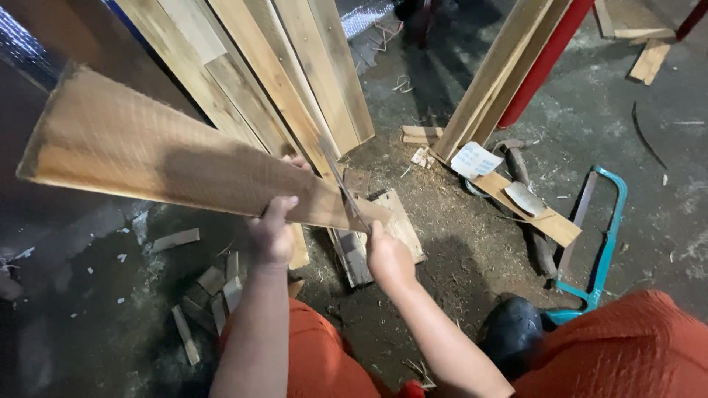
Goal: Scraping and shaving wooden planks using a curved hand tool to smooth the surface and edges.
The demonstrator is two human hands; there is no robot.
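Note:
My left hand grips the lower edge of a long wooden board that stretches up and to the left, its right end resting on a wooden block on the floor. My right hand holds the handle of a thin metal blade, which lies across the board near its right end. The blade's edge sits against the wood. My orange-clad knees show at the bottom of the view.
Several planks lean upright behind the board. A teal-framed hacksaw, a hammer and a short plank lie on the sawdust-strewn floor at right. Wood offcuts litter the floor at left. A red pole leans behind.

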